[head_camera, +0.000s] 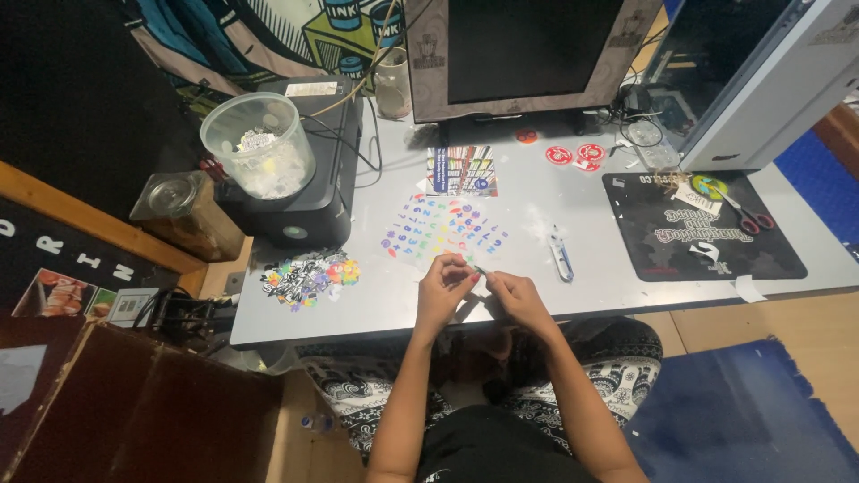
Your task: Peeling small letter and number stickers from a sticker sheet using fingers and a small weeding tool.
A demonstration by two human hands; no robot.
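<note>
Both hands (479,286) pinch tiny sticker (479,269); flat glossy letter sheet (445,231) beyond.

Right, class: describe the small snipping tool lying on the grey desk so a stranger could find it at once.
Start at the dark monitor at the back of the grey desk, then come forward to the bare patch left of the black printed mat. The small blue-and-white snips lie there alone, right of the sheet of colourful letter stickers.
</note>
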